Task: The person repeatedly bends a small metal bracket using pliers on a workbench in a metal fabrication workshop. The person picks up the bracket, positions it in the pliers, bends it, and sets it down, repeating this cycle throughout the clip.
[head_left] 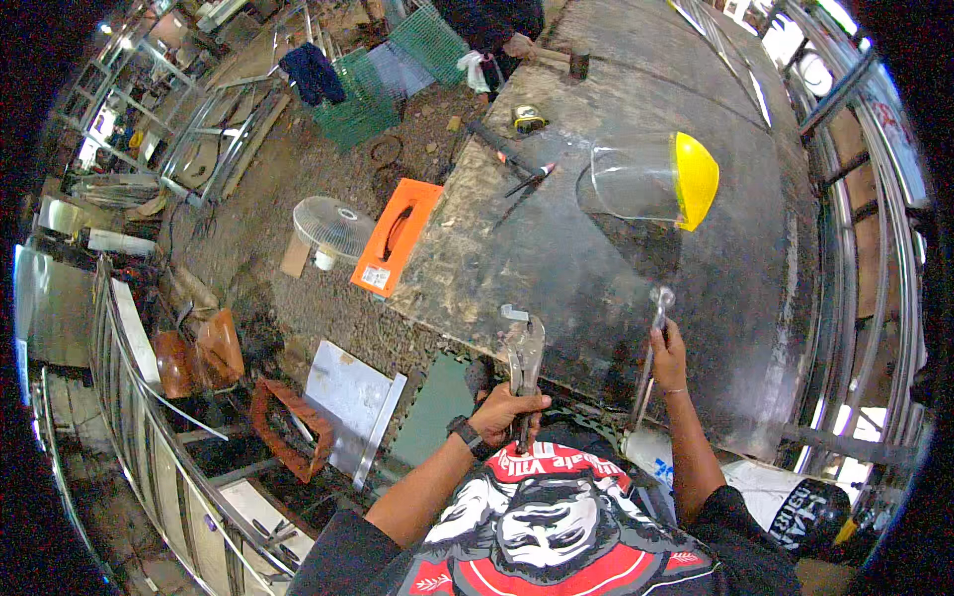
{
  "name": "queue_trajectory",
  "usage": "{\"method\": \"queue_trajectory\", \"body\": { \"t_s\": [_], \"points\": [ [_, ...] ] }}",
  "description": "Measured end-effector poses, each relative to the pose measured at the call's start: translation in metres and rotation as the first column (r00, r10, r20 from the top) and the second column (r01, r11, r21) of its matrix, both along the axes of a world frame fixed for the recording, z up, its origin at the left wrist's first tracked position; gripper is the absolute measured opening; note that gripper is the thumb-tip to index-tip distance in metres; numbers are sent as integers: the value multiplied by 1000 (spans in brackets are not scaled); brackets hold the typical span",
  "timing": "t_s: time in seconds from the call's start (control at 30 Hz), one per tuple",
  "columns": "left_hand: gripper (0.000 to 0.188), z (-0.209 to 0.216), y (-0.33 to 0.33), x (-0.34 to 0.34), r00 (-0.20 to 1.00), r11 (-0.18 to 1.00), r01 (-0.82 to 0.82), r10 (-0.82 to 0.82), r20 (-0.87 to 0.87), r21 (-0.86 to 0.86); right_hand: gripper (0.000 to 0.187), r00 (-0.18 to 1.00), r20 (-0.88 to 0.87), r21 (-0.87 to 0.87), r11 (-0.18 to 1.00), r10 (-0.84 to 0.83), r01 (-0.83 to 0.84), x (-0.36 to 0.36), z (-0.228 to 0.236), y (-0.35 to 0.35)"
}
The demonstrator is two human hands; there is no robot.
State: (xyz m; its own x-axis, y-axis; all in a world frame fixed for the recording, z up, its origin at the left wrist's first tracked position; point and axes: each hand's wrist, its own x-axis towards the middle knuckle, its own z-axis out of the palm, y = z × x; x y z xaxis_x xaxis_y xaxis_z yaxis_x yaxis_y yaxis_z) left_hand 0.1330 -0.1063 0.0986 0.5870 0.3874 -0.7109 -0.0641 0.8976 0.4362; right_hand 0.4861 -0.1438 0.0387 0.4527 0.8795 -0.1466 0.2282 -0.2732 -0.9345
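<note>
My left hand [507,415] is closed round the handles of a pair of locking pliers [524,356], held upright at the near edge of the worktable [477,263]. A small bent piece of grey metal [514,313] sits at the pliers' jaws. Over on the right, my right hand [669,356] grips a metal-headed hammer [662,298] by its shaft, head pointing away from me. Beyond the hammer, a face shield [697,181] with a yellow crown and clear visor lies on the table.
Pliers [532,179], a tape measure [529,119] and an orange panel [397,238] lie along the table's left side. At the far end a person's hand [519,46] holds a mallet [576,64]. A fan [338,226] stands left, metal frames [865,199] right.
</note>
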Motion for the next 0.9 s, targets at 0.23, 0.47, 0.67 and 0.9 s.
{"method": "queue_trajectory", "body": {
  "t_s": [0.23, 0.47, 0.67, 0.9],
  "points": [
    [23, 13, 14, 17, 997, 984, 77, -73, -28, 158, 50, 781, -619, -158, 960, 84, -229, -107, 186, 26],
    [17, 3, 11, 28, 996, 965, 39, -16, -91, 258, 64, 968, 117, 127, 963, 224, -238, -128, 181, 29],
    [20, 10, 10, 33, 993, 957, 112, -94, -78, 267, 59, 998, -49, 283, 958, -26, 39, -140, 215, 28],
    [27, 3, -6, 34, 925, 638, 326, -62, -375, 698, 62, 928, 271, 148, 941, 256, -303, -141, 127, 19]
  ]
}}
